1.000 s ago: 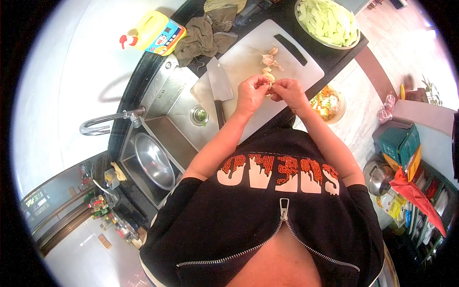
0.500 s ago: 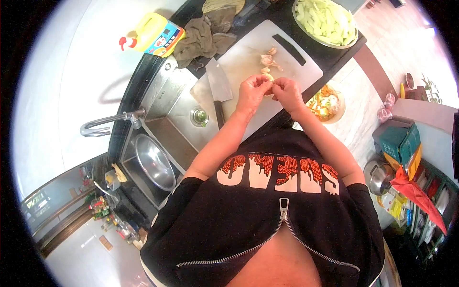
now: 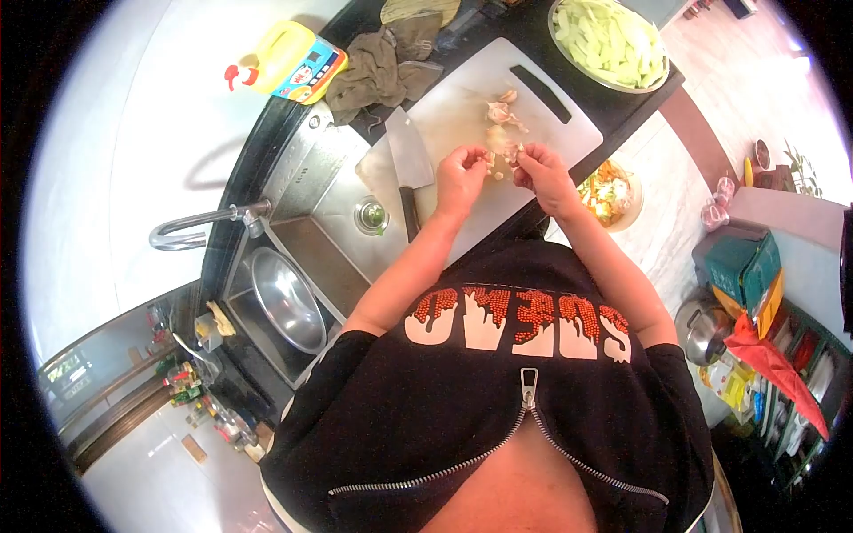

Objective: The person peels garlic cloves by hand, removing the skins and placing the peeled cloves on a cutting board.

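Note:
My left hand (image 3: 462, 178) is pinched at the fingertips over the white cutting board (image 3: 444, 93), with a small pale piece of garlic at the tips. To its right my right hand (image 3: 546, 180) pinches another small bit of garlic. The two hands are a little apart. Just beyond them, garlic cloves (image 3: 502, 114) and loose papery skins lie on the board. Left of my left hand rests a cleaver (image 3: 410, 153), its dark handle toward me and over the sink's edge. Exactly which bits are clove and which are skin I cannot tell.
A steel sink (image 3: 333, 204) with a faucet (image 3: 209, 222) and a metal bowl (image 3: 289, 300) lies to the left. Behind stand a yellow jug (image 3: 289, 58) and a brown cloth (image 3: 378, 75). A bowl of cut green vegetable (image 3: 611, 43) sits far right; a scrap bin (image 3: 611, 195) stands below.
My hands were together at the fingertips and have parted, the left moving slightly left and the right slightly right. Small bits of garlic now show between and below them.

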Demonstrator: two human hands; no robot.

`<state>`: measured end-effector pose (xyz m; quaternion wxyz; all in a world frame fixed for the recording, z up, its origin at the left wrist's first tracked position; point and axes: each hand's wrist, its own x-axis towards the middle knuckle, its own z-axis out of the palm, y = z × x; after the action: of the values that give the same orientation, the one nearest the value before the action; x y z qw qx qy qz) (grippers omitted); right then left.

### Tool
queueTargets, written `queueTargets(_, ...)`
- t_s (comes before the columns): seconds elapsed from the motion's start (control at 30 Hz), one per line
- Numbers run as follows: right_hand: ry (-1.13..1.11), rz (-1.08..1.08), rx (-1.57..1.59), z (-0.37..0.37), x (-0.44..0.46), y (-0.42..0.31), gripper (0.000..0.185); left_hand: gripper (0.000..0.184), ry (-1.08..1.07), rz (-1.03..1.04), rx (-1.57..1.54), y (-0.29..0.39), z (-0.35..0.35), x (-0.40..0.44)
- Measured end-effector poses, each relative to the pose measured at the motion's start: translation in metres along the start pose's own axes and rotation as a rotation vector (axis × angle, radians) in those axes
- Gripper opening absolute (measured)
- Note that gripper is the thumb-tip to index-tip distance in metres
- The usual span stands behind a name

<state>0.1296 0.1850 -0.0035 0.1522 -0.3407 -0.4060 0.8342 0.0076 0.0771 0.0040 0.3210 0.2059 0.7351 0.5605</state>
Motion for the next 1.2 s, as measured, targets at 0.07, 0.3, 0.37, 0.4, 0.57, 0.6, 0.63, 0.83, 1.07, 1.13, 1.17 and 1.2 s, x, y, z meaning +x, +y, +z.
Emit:
queueTargets(0.07, -0.025, -0.002, -0.001, 0.000, 0.000, 0.000, 0.010, 0.020, 0.050, 0.264, 0.322, 0.002, -0.002, -0.004)
queueTargets(0.3, -0.041, 0.044, 0.043, 0.005, -0.008, -0.010, 0.012, 0.018, -0.070, 0.131, -0.044, 0.005, 0.005, 0.004)
queueTargets(0.37, 0.005, -0.005, -0.019, -0.005, -0.008, -0.014, 0.013, 0.017, -0.043, 0.013, -0.143, 0.005, 0.003, 0.006)
queueTargets(0.4, 0.027, -0.028, -0.050, -0.012, -0.009, -0.016, 0.013, 0.017, -0.037, -0.001, -0.125, 0.005, -0.001, 0.007)
queueTargets(0.57, 0.242, -0.130, -0.168, -0.056, -0.034, -0.019, 0.015, 0.017, -0.029, -0.071, -0.081, 0.003, -0.021, 0.011)
queueTargets(0.6, 0.260, -0.131, -0.205, -0.066, -0.041, -0.019, 0.015, 0.017, -0.016, -0.025, -0.003, 0.000, -0.021, 0.013)
queueTargets(0.63, 0.277, -0.133, -0.242, -0.076, -0.049, -0.019, 0.016, 0.017, -0.003, 0.022, 0.075, -0.007, -0.022, 0.016)
queueTargets(0.83, 0.496, -0.094, -0.319, -0.138, -0.070, 0.008, 0.015, 0.016, 0.041, 0.340, 0.368, -0.014, -0.009, 0.030)
queueTargets(1.07, 0.458, -0.021, 0.108, -0.189, -0.069, 0.033, 0.016, 0.017, -0.050, 0.466, 0.704, 0.001, 0.015, 0.060)
queueTargets(1.13, 0.467, -0.031, 0.122, -0.192, -0.068, 0.035, 0.014, 0.015, -0.056, 0.390, 0.748, 0.003, 0.021, 0.064)
queueTargets(1.17, 0.488, -0.039, 0.085, -0.194, -0.070, 0.036, 0.014, 0.013, -0.060, 0.347, 0.800, 0.002, 0.023, 0.068)
queueTargets(1.2, 0.505, -0.045, 0.050, -0.193, -0.071, 0.036, 0.014, 0.012, -0.060, 0.301, 0.855, 0.002, 0.023, 0.071)
